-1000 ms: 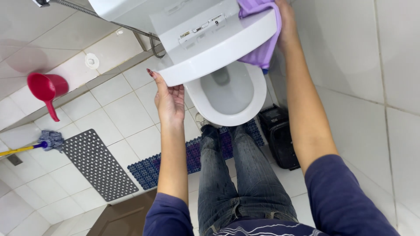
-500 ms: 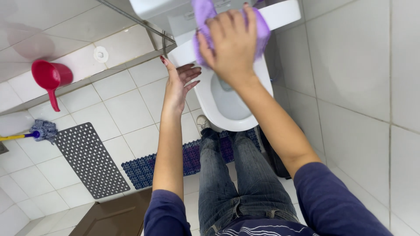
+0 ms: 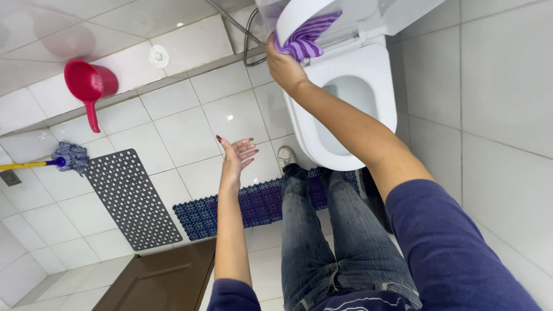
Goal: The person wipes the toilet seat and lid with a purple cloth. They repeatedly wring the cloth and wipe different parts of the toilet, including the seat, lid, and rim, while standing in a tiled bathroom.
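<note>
1. Denim-clad legs (image 3: 340, 242) and dark blue sleeves fill the bottom of this head view, looking straight down at a white-tiled bathroom floor (image 3: 190, 126).
2. Just past the legs, a blue-purple plastic grid mat (image 3: 242, 207) lies in front of the toilet, with one shoe (image 3: 286, 155) at its far edge.
3. Beside it to the left lies a grey perforated mat (image 3: 129, 198), set at an angle, and a brown door (image 3: 161, 282) sits at the bottom edge.
4. The left hand (image 3: 235, 158) hangs in mid-air above the floor, palm open and fingers spread, holding nothing and touching nothing.
5. The right arm stretches forward across the white toilet bowl (image 3: 345, 109), whose seat is down and opening uncovered.
6. The right hand (image 3: 285, 66) is closed around a purple striped cloth (image 3: 305, 37), pressing it to the curved edge of the raised white toilet lid (image 3: 294, 17) near the top of the view.
7. Behind the lid, a metal hose (image 3: 247, 40) loops down the wall beside the toilet.
8. Farther left, a mop head (image 3: 70, 156) with a yellow handle rests on the tiles.
9. Farthest left, a red plastic scoop (image 3: 86, 86) with a long handle sits by a low tiled ledge.
</note>
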